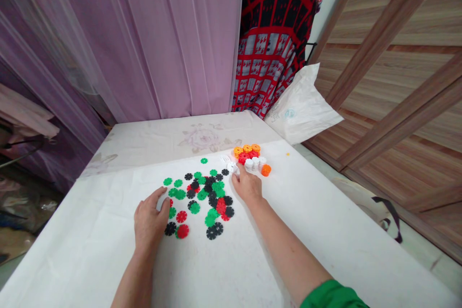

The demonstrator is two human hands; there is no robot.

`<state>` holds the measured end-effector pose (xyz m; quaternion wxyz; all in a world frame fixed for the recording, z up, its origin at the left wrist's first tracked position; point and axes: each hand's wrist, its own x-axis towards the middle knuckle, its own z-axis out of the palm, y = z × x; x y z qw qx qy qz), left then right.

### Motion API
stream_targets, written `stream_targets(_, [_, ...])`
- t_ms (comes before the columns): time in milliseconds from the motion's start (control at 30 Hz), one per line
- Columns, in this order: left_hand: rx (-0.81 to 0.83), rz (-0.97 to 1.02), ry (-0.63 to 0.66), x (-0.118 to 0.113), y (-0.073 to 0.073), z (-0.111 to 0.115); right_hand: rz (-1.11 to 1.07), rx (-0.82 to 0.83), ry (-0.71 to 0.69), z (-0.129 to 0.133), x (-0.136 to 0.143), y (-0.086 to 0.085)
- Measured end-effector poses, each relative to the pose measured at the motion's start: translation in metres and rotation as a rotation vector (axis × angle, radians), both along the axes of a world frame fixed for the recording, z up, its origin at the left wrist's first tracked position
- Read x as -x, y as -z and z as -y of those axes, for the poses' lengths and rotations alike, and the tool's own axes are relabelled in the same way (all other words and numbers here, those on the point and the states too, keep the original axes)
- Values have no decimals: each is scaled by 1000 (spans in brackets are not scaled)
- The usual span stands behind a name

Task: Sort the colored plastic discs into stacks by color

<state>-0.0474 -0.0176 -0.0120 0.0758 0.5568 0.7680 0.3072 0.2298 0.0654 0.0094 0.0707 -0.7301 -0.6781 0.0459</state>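
Note:
Snowflake discs, notched plastic building pieces, lie on the white tabletop (202, 269). A loose spread of green discs (179, 194), black discs (211, 233) and red discs (183, 231) covers the middle. My left hand (149, 216) rests at the left edge of this spread, thumb and fingers apart, with nothing visible in it. My right hand (248, 186) reaches to the far right of the spread, its thumb and index finger closed at a small stack of white discs (231, 167). The fingers partly hide that stack.
Beyond my right hand stand stacks of orange discs (247, 149), red discs (244, 157) and white discs (255, 162), plus one orange stack (266, 170) apart. A white plastic bag (305, 106) sits at the table's right edge. Purple curtains (173, 38) hang behind; a wooden cabinet (397, 82) stands right.

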Motion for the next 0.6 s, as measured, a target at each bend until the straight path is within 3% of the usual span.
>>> stream_targets(233, [-26,-6,-6,1,4,-1,-3,13,-58,-5,5,-1])
stream_targets(600, [-26,-13,-7,2,7,-1,18,31,-42,-6,4,3])
